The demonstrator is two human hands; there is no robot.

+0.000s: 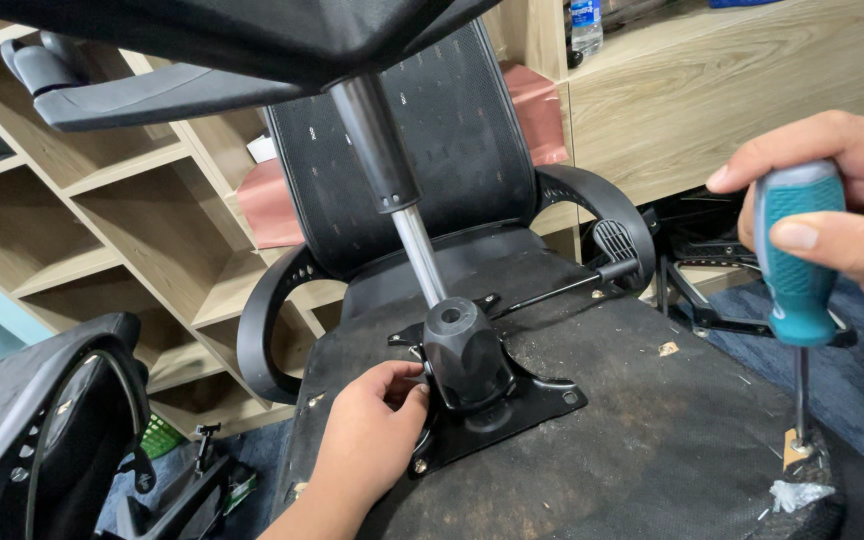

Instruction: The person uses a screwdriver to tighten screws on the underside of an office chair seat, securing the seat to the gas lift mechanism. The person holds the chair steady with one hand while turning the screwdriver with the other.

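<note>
An office chair lies upturned, its black seat underside (652,430) facing me. My left hand (372,440) grips the edge of the black metal tilt mechanism (472,370) bolted to the seat, beside a screw. A chrome gas cylinder (417,250) rises from the mechanism towards the chair base (202,40) at the top. My right hand (842,200) holds a teal-handled screwdriver (797,260) upright. Its tip rests on a screw (800,445) near the seat's right edge.
Behind the seat sit the mesh backrest (432,150), curved armrests (592,200) and an adjustment lever (572,285). Wooden shelves (102,230) stand at the left, a wooden cabinet (732,90) with a plastic bottle (584,25) behind. Another black chair part (42,420) lies at lower left.
</note>
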